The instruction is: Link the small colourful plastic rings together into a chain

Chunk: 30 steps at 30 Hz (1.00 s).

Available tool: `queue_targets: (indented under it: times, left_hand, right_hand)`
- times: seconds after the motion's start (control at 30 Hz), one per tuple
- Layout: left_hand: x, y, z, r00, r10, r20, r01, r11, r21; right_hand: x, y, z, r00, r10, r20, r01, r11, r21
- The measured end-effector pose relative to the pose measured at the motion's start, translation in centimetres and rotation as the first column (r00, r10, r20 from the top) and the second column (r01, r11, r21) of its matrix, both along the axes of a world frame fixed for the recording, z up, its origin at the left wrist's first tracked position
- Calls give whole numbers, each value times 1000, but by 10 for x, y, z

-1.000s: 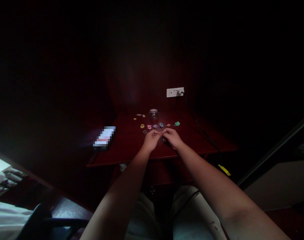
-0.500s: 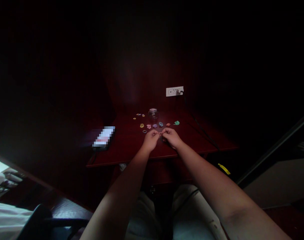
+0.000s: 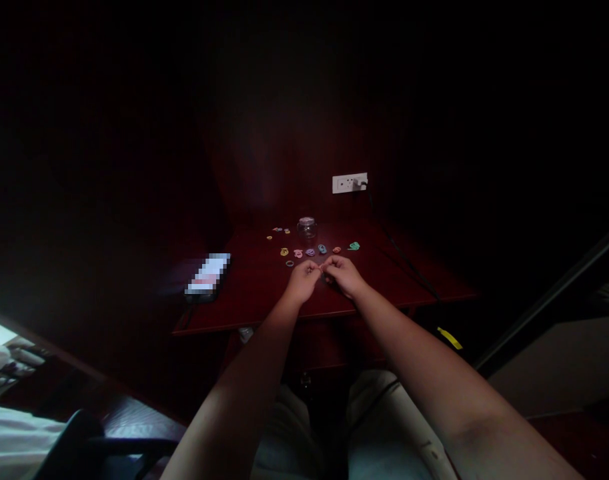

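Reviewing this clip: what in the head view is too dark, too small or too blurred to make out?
- What the left hand and right hand pinch between them: too small, covered by fingertips.
- Small coloured pieces on the table: too small to tell their shapes.
- Jar: contents unreadable in the dim light.
- Phone: screen blurred out.
- Walls around the socket: lost in darkness.

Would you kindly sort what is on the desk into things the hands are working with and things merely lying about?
In hand:
left hand and right hand, fingertips together over something too small to make out
coloured rings just beyond them
small glass jar

Lying about:
phone
wall socket
black cable
yellow tag
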<state>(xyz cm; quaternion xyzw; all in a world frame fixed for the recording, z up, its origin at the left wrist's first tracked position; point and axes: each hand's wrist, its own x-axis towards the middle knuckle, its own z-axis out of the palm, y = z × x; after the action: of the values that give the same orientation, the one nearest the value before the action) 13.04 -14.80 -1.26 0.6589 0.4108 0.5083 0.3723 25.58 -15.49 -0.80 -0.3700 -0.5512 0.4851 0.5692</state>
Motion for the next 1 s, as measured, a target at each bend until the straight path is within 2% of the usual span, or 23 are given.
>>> queue_targets:
  times: [0.67, 1.0]
  left_hand:
    - [1, -1, 0, 999, -6, 49, 6, 1000, -7]
    - [1, -1, -2, 1000, -7, 17, 7, 1000, -3]
  right_hand:
    - [0, 0, -1, 1000, 12, -2, -12, 1000, -7]
    - [0, 1, 0, 1000, 7, -15, -7, 1000, -6]
